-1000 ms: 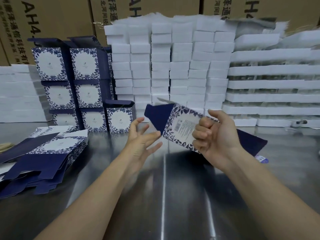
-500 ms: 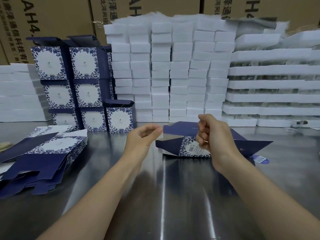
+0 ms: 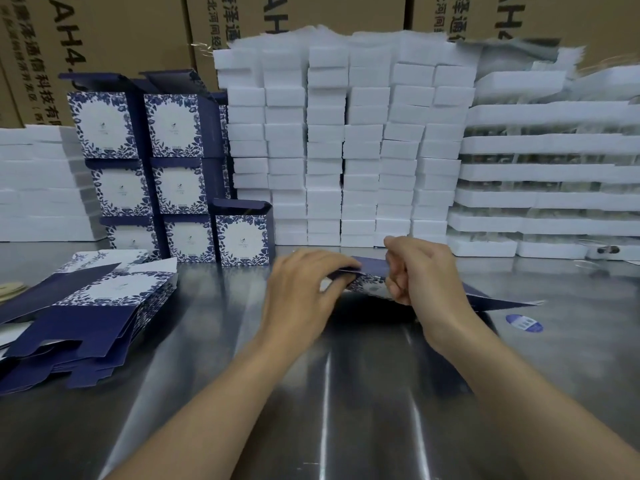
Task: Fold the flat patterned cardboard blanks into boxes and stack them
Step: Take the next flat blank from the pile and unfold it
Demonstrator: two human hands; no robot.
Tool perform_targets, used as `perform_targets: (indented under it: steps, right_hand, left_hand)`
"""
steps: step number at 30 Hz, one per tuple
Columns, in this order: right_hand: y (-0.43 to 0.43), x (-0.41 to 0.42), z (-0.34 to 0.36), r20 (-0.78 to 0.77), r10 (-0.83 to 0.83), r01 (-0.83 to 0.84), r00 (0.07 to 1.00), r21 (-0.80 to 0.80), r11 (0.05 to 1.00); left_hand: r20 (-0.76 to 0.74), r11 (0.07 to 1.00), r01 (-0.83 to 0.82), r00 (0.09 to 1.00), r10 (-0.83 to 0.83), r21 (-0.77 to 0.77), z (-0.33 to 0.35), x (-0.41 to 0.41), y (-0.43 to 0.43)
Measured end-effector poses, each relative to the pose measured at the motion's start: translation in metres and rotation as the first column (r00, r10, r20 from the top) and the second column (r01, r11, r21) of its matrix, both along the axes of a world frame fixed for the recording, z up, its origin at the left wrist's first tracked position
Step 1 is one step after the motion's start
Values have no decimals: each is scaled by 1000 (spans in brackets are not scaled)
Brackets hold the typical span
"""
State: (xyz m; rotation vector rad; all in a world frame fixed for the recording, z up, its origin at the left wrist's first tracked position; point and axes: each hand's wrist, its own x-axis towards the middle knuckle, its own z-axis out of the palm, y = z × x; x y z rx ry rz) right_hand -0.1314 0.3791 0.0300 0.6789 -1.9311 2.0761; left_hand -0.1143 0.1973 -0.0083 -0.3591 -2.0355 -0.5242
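Note:
A navy and blue-floral cardboard blank (image 3: pixel 370 276) lies low over the steel table (image 3: pixel 346 393) between my hands, mostly hidden by them. My left hand (image 3: pixel 304 289) holds its left end, fingers over the top flap. My right hand (image 3: pixel 420 271) grips its right part with curled fingers; a navy flap (image 3: pixel 498 299) sticks out to the right. Folded patterned boxes (image 3: pixel 173 168) are stacked at the back left, with one single box (image 3: pixel 244 233) beside them. A pile of flat blanks (image 3: pixel 90 306) lies at the left.
White foam blocks (image 3: pixel 346 150) are stacked along the back, with white trays (image 3: pixel 547 174) on the right and more white stacks (image 3: pixel 34 185) at far left. Brown cartons (image 3: pixel 104 36) stand behind. A blue oval sticker (image 3: pixel 524 322) lies on the table at right.
The blank came down from a raised tilt to lie low on the table. My left hand moved right from open air onto the blank's left end.

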Motion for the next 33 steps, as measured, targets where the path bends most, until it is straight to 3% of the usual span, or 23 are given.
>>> perform_targets:
  steps: [3,5,6,8,10,13,15,19,22,23,25,27,28,31,33]
  right_hand:
    - [-3,5,-7,-392,-100,172,915,154,973]
    - [-5,6,-17,-569,-40,255,821,303,918]
    - [-7,6,-22,-587,10,288,810,412,865]
    - [-9,3,-32,-528,32,363,849,625,691]
    - [-8,-4,-38,-458,-70,406,886,693,595]
    - [0,-12,-35,-317,-264,408,911,597,691]
    - [3,-15,-32,-243,-330,409,912,488,771]
    - [2,-16,-27,-166,-396,427,903,261,865]
    - [6,-21,-22,-88,-310,322,947,297,899]
    - [6,-22,-20,-40,-239,239,970,332,913]
    - [6,-22,-17,206,-47,-17,977,300,954]
    - [7,-20,-14,441,139,-247,886,197,949]
    - [7,-19,-13,490,198,-306,849,150,940]
    - [9,-17,-7,497,302,-291,813,-101,951]
    - [8,-16,-3,438,324,-258,839,-206,944]
  left_hand:
    - [-121,995,-90,988,95,43,7,3,-3]
    - [-140,973,-76,984,108,216,12,3,-10]
    - [-122,933,-6,991,53,361,16,2,-14]
    - [-121,747,161,987,-108,645,23,1,-21]
    - [-169,486,245,966,-195,839,30,-1,-27]
    - [-193,67,231,915,-355,971,36,0,-36]
    - [-175,-65,163,886,-430,985,35,-2,-42]
    - [-152,-114,115,898,-412,987,29,-7,-49]
    - [-111,-123,64,899,-424,990,27,-6,-52]
    - [-70,-87,37,903,-424,996,26,-7,-53]
    - [-19,-6,18,911,-413,1000,24,-8,-55]
    - [-9,36,25,922,-387,999,24,-9,-58]
    - [-17,30,30,926,-377,999,24,-9,-60]
    - [-69,-108,29,921,-383,994,25,-9,-72]
    - [-20,-118,-27,925,-380,993,20,-10,-73]
